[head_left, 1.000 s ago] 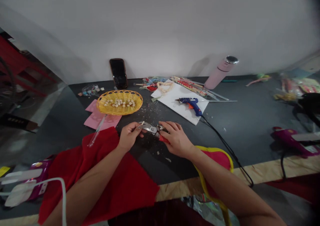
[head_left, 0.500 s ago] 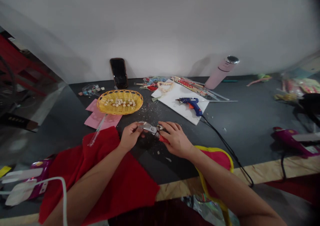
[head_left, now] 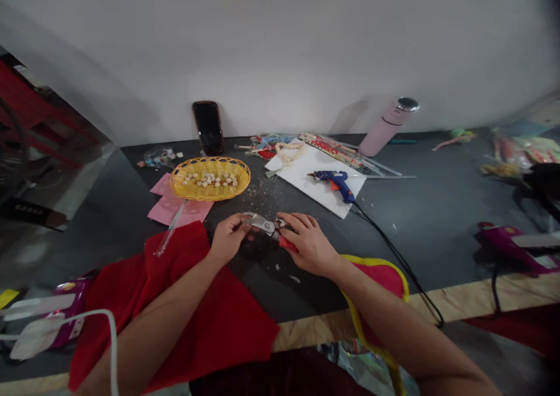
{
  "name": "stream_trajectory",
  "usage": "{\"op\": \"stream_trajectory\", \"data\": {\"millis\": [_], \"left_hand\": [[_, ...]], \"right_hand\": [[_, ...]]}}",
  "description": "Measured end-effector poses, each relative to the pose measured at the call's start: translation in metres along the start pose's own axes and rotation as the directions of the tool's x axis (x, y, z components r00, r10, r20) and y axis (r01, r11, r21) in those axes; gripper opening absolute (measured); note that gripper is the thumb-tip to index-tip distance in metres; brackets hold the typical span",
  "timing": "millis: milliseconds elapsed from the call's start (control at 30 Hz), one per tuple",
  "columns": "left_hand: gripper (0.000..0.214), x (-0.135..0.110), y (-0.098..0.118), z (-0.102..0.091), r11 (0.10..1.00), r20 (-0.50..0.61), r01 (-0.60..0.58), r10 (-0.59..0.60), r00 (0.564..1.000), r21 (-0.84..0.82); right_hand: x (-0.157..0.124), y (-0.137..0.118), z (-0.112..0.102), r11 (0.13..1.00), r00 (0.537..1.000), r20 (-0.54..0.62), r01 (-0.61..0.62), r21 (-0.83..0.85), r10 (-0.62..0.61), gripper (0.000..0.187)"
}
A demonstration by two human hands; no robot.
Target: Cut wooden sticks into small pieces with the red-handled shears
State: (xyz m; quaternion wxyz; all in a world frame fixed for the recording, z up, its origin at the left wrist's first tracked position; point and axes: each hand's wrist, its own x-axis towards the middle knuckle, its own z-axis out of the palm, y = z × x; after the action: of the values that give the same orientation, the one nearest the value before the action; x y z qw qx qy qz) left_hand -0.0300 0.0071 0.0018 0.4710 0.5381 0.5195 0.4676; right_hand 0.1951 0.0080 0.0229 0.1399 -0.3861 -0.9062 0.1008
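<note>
Red-handled pruning shears (head_left: 265, 225) are in my right hand (head_left: 310, 244), whose fingers wrap round the handles. Their silver jaws, with a round pivot, point left. At the jaws' tip, the thumb and fingertips of my left hand (head_left: 228, 238) are pinched together. Whatever small thing they hold is hidden or too small to make out. Both hands are just above the dark tabletop (head_left: 262, 294), where pale crumbs and chips lie scattered. Beyond my left hand is a yellow woven basket (head_left: 210, 195) with several small whitish pieces in it.
A blue glue gun (head_left: 336, 181) lies on a white board (head_left: 321, 195), its black cord running to the front edge. A pink bottle (head_left: 382, 132) and a phone (head_left: 208, 128) stand at the wall. Red cloth (head_left: 219, 320) spreads under my left forearm; pink paper (head_left: 196, 212) sits by the basket.
Almost nothing differs. Both hands and the shears stay in nearly the same place.
</note>
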Motion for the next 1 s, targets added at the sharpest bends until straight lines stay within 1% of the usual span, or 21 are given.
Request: {"op": "stream_trajectory", "data": {"millis": [100,233,400,500,700,867,1000], "left_hand": [[0.012,-0.0001,-0.0001,-0.0001,0.999,-0.008,-0.027,0.027,1.0,0.038],[0.012,-0.0009,0.0011,0.0004,0.995,-0.006,-0.059,0.06,0.998,0.086],[0.014,-0.0023,-0.0009,0.001,0.993,-0.001,-0.042,0.043,0.999,0.106],[0.015,-0.0031,-0.0044,0.0007,0.993,0.012,-0.037,0.036,0.999,0.114],[0.015,-0.0038,-0.0036,0.0009,0.998,0.034,-0.029,0.027,0.999,0.064],[0.014,-0.0028,-0.0003,0.0027,1.0,-0.018,-0.014,0.014,1.0,0.026],[0.011,-0.0023,-0.0028,0.0014,0.995,-0.054,-0.015,0.02,0.998,0.099]], "right_hand": [[0.0005,-0.0006,-0.0014,1.0,1.0,0.012,0.007,-0.004,-0.007,0.031],[0.0005,-0.0001,-0.0017,1.0,0.998,0.059,0.009,-0.005,-0.009,0.031],[-0.0009,0.0005,0.0022,1.0,0.998,0.057,0.003,0.01,-0.003,0.027],[-0.0016,0.0,0.0042,1.0,0.998,0.056,0.008,0.019,-0.009,0.028],[-0.0017,-0.0024,0.0053,1.0,0.998,0.055,-0.01,-0.003,0.01,0.028],[-0.0015,-0.0037,0.0077,1.0,0.999,0.046,-0.028,-0.007,0.028,0.026],[-0.0004,-0.0048,0.0053,0.999,0.997,0.066,-0.033,-0.038,0.035,0.029]]}}
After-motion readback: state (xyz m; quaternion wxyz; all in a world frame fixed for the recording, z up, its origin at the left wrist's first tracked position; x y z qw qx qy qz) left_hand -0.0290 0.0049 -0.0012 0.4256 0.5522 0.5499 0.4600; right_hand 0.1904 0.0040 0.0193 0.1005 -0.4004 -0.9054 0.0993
